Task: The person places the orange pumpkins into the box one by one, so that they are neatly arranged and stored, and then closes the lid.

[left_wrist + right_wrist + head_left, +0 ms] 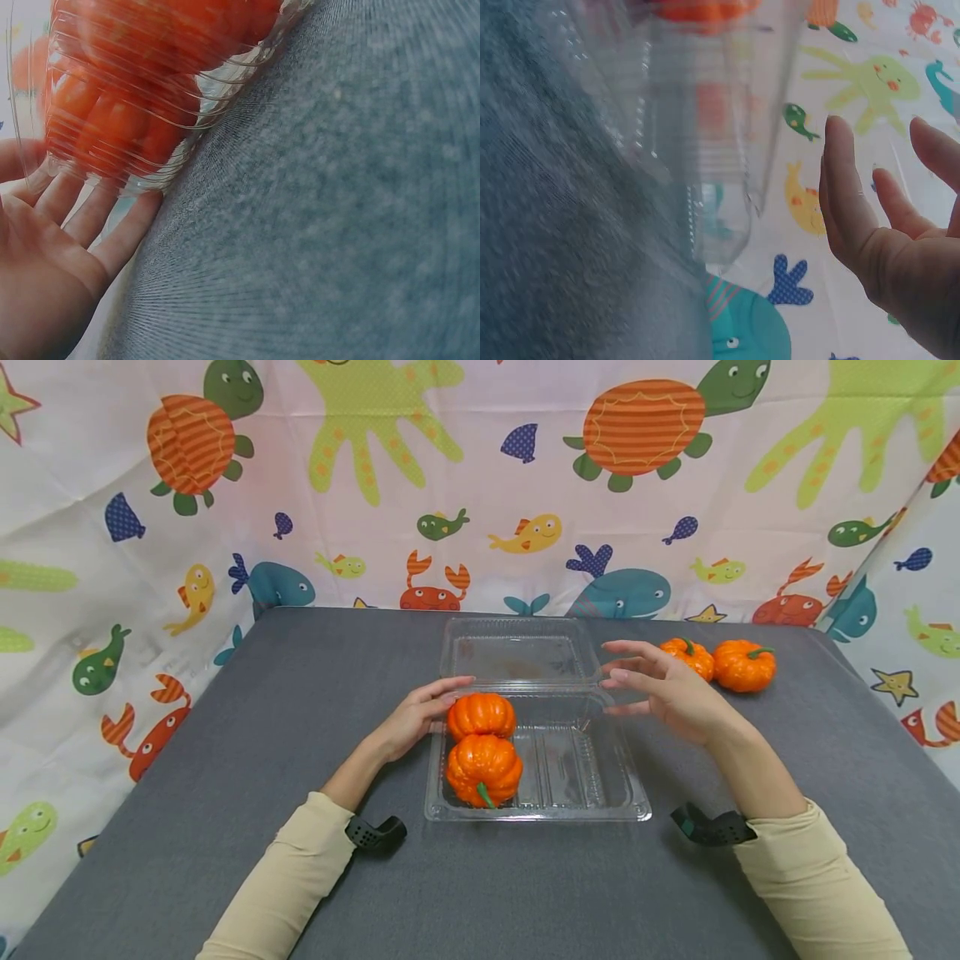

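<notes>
A clear plastic clamshell container (536, 814) lies on the grey table with its lid (517, 647) folded back. Inside it, along the left side, two small orange pumpkins sit one behind the other: a rear pumpkin (482, 716) and a front pumpkin (484, 768). My left hand (408, 720) rests against the container's left side, its fingers fairly straight; in the left wrist view the fingers (97, 210) touch the clear wall below the pumpkins. My right hand (667, 689) hovers by the right edge near the hinge, fingers spread and holding nothing, as the right wrist view also shows.
Two more pumpkins, a left one (693, 660) and a right one (744, 666), stand at the back right, the left one partly behind my right hand. A patterned cloth (480, 468) with sea animals hangs behind the grey tabletop (525, 893).
</notes>
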A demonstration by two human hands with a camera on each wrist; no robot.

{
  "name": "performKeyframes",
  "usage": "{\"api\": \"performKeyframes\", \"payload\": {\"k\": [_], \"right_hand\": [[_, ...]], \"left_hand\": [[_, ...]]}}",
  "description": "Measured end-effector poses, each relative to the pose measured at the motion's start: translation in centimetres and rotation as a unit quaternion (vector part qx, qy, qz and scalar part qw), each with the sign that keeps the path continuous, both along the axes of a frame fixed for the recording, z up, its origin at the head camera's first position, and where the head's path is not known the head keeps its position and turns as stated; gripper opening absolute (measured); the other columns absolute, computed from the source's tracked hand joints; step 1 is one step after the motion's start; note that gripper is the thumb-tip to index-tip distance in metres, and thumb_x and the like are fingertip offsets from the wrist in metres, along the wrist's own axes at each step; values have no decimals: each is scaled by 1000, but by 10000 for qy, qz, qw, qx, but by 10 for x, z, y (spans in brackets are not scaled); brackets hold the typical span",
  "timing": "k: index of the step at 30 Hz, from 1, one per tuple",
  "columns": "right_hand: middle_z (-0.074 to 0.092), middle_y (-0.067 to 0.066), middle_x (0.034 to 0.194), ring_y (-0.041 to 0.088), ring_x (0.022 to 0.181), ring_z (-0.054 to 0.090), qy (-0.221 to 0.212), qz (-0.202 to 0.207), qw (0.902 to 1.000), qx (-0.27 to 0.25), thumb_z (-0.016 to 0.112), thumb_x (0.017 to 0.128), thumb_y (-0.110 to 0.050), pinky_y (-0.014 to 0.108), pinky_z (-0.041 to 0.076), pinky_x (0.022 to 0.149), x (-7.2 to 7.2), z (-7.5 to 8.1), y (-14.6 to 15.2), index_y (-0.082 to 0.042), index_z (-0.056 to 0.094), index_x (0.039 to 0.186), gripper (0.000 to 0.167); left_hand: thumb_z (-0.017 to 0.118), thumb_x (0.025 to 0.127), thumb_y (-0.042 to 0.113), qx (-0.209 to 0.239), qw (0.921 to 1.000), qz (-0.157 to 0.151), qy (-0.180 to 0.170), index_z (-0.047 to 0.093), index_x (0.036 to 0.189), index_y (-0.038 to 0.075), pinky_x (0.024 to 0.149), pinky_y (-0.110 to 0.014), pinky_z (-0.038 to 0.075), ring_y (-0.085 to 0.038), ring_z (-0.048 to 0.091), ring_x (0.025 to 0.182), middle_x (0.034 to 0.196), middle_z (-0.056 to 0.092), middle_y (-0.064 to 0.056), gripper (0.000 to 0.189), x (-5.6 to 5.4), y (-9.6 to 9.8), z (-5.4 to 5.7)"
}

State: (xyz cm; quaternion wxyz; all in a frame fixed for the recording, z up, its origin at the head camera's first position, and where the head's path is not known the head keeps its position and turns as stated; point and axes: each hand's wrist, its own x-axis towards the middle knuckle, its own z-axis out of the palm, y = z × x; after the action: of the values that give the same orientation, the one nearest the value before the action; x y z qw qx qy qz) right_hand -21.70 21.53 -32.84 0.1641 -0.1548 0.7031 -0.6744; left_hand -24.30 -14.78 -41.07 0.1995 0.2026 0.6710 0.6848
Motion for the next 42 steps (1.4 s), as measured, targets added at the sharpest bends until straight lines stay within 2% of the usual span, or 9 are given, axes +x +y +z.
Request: {"api": "performKeyframes", "payload": {"k": [7,17,21,25,29,36,42], "right_hand": [[41,12,131,27,115,49,-30,-138,9993,-342,48,101,-14,37,52,83,-6,3,18,-13,41,138,38],[43,15,124,19,108,55,-258,-820,9949,-526,48,101,-21,34,53,79,-17,5,40,-14,42,135,36],[44,10,123,18,109,53,-503,-961,9899,-909,49,100,-22,34,53,79,-20,6,54,-15,43,134,35],[44,8,124,17,110,51,-673,-1090,9850,-1158,50,100,-24,32,53,80,-21,7,68,-15,39,135,38],[41,6,126,16,111,50,-715,-1344,9828,-1050,50,99,-28,29,52,79,-22,7,81,-16,33,140,46],[41,3,128,22,122,39,-960,-1697,9701,-1445,54,96,-32,31,53,78,-27,3,101,-21,35,140,49],[33,2,134,25,134,22,-1222,-1875,9594,-1716,54,96,-33,30,52,79,-30,-2,118,-24,22,150,63]], "left_hand": [[38,102,15,-14,10000,-19,2,35,146,2,90,-38,48,-21,55,110,140,44,-20,46,-2,0,0],[37,101,14,-42,10000,37,36,37,145,3,90,-37,47,-22,54,110,140,44,-18,45,-1,0,3],[37,101,13,-41,10000,37,41,37,145,3,89,-36,47,-21,54,109,139,45,-19,45,-1,1,4],[37,102,14,-35,10000,25,50,36,145,2,89,-36,47,-21,54,110,140,44,-19,45,-1,1,3],[37,102,15,-43,10000,14,71,36,145,2,89,-37,47,-21,54,110,140,44,-19,46,-2,1,2],[39,101,15,-12,10000,36,67,36,145,2,88,-37,48,-21,55,108,138,45,-20,46,-1,1,1],[38,102,15,-7,10000,22,77,36,145,2,87,-36,49,-20,55,108,139,44,-20,46,-1,1,0]]}}
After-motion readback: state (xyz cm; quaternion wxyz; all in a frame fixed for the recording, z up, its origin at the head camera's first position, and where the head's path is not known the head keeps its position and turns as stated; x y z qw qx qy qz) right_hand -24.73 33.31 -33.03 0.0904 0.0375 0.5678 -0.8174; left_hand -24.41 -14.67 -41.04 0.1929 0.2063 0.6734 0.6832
